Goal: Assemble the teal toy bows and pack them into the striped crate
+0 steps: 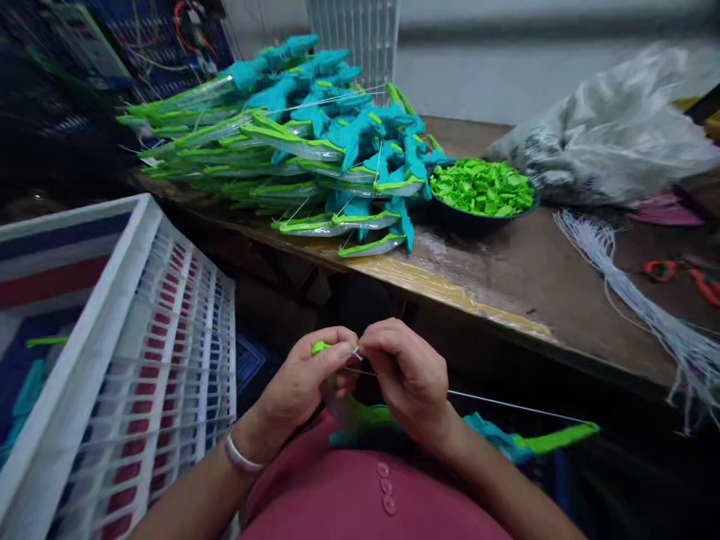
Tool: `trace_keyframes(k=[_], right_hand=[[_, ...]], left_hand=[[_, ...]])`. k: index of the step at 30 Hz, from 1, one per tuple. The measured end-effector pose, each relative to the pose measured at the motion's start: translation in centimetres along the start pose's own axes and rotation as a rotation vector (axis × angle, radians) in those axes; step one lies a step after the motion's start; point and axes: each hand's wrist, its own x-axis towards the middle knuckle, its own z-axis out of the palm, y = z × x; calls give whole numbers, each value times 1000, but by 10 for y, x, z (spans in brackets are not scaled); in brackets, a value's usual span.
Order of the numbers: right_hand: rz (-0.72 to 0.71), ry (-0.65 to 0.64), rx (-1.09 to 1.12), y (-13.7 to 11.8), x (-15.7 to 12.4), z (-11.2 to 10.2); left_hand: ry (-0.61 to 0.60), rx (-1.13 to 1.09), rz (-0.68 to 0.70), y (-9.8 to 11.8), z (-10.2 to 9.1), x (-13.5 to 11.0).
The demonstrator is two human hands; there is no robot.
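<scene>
A teal and green toy bow [540, 442] lies across my lap, partly hidden behind my hands and forearm. My left hand [307, 379] is closed around its green left tip, thumb on top. Close beside it, my right hand [408, 375] pinches the white string [358, 354], which shows a small knot or loop between the two hands. From behind the right hand the string runs taut to the bow's far right tip. The fingertips of both hands nearly touch.
Many similar bows [343, 142] are piled on the workbench [506, 277]. Beside them stand a dark bowl [472, 217] of green pieces and a plastic bag [607, 127]. A bundle of white strings [635, 292] and orange-handled pliers [661, 270] lie right. A white crate [146, 300] stands left.
</scene>
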Motion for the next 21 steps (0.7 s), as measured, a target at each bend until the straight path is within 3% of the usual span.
trace_keyframes(k=[10, 21], right_hand=[[-104, -6, -71, -3, -12, -1], [-104, 69, -183, 8, -11, 4]], left_hand=[[47, -53, 35, 0, 8, -1], [131, -26, 13, 0, -1, 7]])
